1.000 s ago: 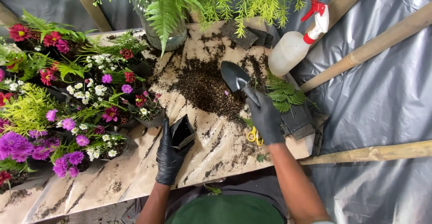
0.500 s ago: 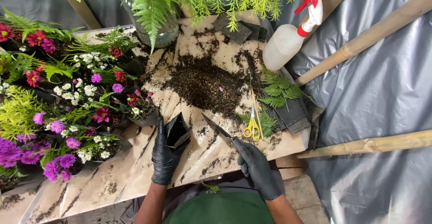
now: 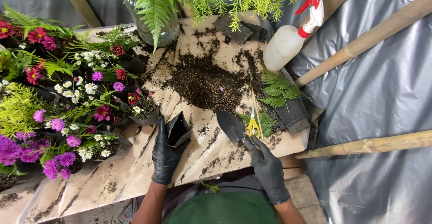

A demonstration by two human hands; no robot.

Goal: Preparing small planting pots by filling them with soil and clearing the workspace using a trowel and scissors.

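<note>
Left hand (image 3: 165,154), black glove: forearm comes up from the bottom edge, fingers curled round a small black planting bag (image 3: 178,130), thumb on its near side. Bag stands upright with its mouth open, on the paper-covered table (image 3: 135,179), just left of the soil pile (image 3: 204,82).

Right hand (image 3: 266,167), black glove: forearm enters from lower right, wrist angled toward the table centre, fingers closed on the handle of a dark trowel (image 3: 231,124). Trowel blade points up-left, tip near the lower edge of the soil pile, well short of the bag.

Yellow-handled scissors (image 3: 253,124) lie just right of the blade, beside cut fern fronds (image 3: 276,89).

White spray bottle (image 3: 290,39) with red trigger lies at the table's upper right. Potted flowers (image 3: 58,98), pink, purple and white, crowd the left side
</note>
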